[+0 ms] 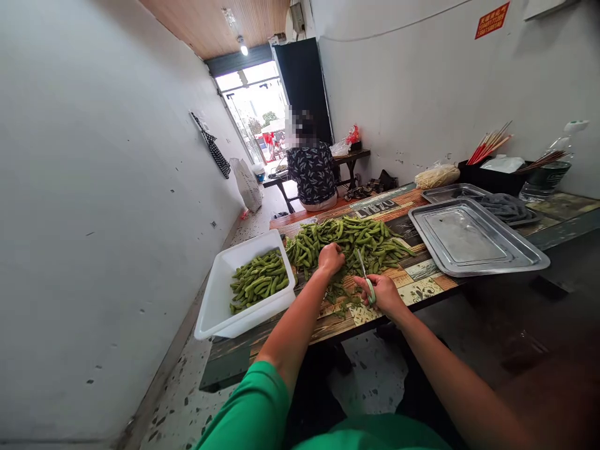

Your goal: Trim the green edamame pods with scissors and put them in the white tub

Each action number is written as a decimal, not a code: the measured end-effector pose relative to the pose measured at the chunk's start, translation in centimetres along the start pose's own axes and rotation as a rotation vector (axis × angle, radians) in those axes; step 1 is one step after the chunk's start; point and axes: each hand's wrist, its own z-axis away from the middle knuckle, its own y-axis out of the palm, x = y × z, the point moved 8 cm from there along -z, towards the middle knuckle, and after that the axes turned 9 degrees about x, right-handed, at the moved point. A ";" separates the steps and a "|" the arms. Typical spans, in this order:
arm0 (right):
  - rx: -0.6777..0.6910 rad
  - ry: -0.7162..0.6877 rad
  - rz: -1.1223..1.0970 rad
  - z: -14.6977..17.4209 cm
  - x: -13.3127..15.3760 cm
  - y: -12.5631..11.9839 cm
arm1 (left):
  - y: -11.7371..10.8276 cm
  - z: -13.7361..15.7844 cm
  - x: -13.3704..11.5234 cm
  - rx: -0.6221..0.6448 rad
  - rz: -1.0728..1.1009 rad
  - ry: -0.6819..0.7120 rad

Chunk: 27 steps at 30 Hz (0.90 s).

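A loose heap of green edamame pods (360, 232) lies across the patterned table (323, 328). My left hand (330, 259) is at the heap's near edge, its fingers curled down among the pods; what they hold is hidden. In my right hand (385, 294) is a pair of scissors (370, 291) with pale green handles, the blades pointing up and away toward the heap. Small green trimmings (344, 305) are scattered on the tabletop below my hands. To the left stands a white plastic tub (210, 312) with many pods inside it.
A metal tray (473, 240) lies on the right of the table, with another tray (450, 192) holding a grey cloth (504, 206) behind it. Farther back are a black box of skewers (490, 175) and a plastic bottle (550, 175). A person (312, 169) sits beyond the table, facing away.
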 end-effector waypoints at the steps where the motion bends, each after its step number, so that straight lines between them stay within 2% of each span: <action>1: 0.009 0.015 -0.006 -0.1 -0.2 0.0 | -0.3 0.4 0.4 -0.018 0.045 -0.014; 6: 0.067 0.061 0.016 -0.6 -0.3 0.5 | -1.8 2.8 1.6 -0.061 0.193 -0.055; 9: 0.111 0.090 0.026 -0.7 0.0 1.0 | -1.3 3.7 1.4 0.038 0.349 -0.057; 12: 0.099 0.125 0.044 -0.6 0.2 1.0 | -0.5 4.2 1.2 0.131 0.477 -0.090; 19: 0.057 0.123 0.051 -0.8 0.0 0.8 | -0.6 4.8 0.5 0.130 0.488 -0.093; 22: 0.060 0.106 0.051 -0.9 -0.2 0.6 | -0.1 5.2 -0.1 0.233 0.522 -0.086; 27: 0.103 0.133 0.036 -0.5 0.2 0.7 | 1.0 5.8 -0.3 0.416 0.651 -0.157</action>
